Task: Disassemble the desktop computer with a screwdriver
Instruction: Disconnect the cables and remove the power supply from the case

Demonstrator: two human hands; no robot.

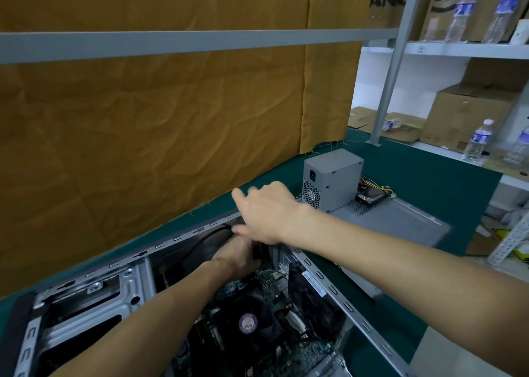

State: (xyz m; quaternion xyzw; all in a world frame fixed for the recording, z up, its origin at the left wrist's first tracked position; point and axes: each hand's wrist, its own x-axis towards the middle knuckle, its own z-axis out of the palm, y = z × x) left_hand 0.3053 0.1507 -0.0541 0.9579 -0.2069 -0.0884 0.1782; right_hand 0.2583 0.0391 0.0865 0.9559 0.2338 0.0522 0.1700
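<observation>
The open desktop case (320, 276) lies on its side on the green table, with the motherboard and the round CPU cooler fan (247, 322) showing inside. My left hand (237, 257) reaches deep into the case's far end and grips the black rear fan (211, 243); its fingertips are hidden under my other hand. My right hand (266, 213) lies over the case's far corner, thumb straight along the inner edge. Its fingers are blurred and reach over the rear wall, so their grip is unclear. No screwdriver is in view.
A grey power supply (332, 182) stands on the table behind the case, its wires trailing right over a hard drive (372, 197). The removed side panel (400, 222) lies to the right. Brown cloth hangs along the left; shelves with boxes and water bottles (478, 140) stand at right.
</observation>
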